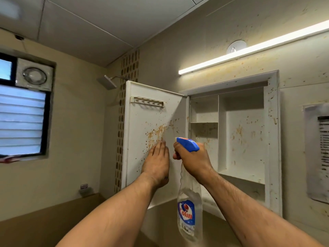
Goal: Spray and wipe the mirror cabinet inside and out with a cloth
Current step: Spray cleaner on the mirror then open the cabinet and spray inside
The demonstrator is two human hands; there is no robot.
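Note:
The white mirror cabinet (272,139) on the wall stands open, its shelves speckled with brown stains. Its door (142,118) swings out to the left and shows its inner face, with a brown smear near the middle. My left hand (157,163) lies flat on that inner face just below the smear, fingers together, holding nothing. My right hand (191,158) grips the neck of a clear spray bottle (188,207) with a blue trigger head, nozzle aimed at the door. No cloth is in view.
A lit tube lamp (249,50) runs above the cabinet. A shower head (107,82) sticks out behind the door's top left. A window with louvres and a fan (23,111) is on the left wall. A paper sheet (318,152) hangs at the right.

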